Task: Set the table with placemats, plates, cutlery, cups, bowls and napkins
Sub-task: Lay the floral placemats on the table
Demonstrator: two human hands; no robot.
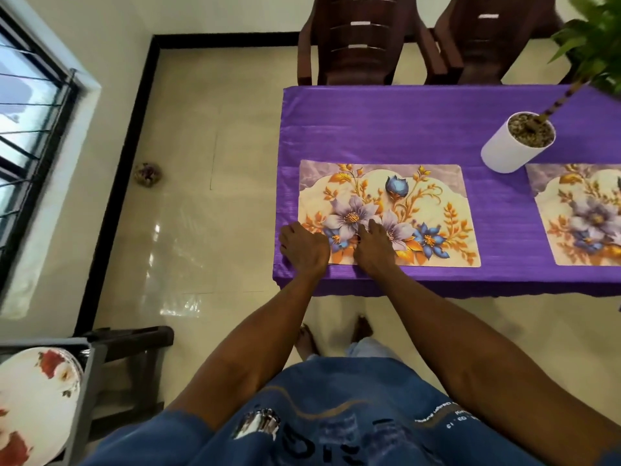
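Both your hands lie flat, fingers relaxed, on a floral placemat [389, 213] spread over the purple tablecloth [386, 126]. Your left hand [304, 248] covers its near-left corner; your right hand [374, 248] presses just beside it, gripping nothing.

A home dining room.
Purple-clothed tabletop [403, 129], two wooden chairs [356, 45] at its far side, potted plant [514, 142], tiled floor [201, 163], barred window [27, 112] left.
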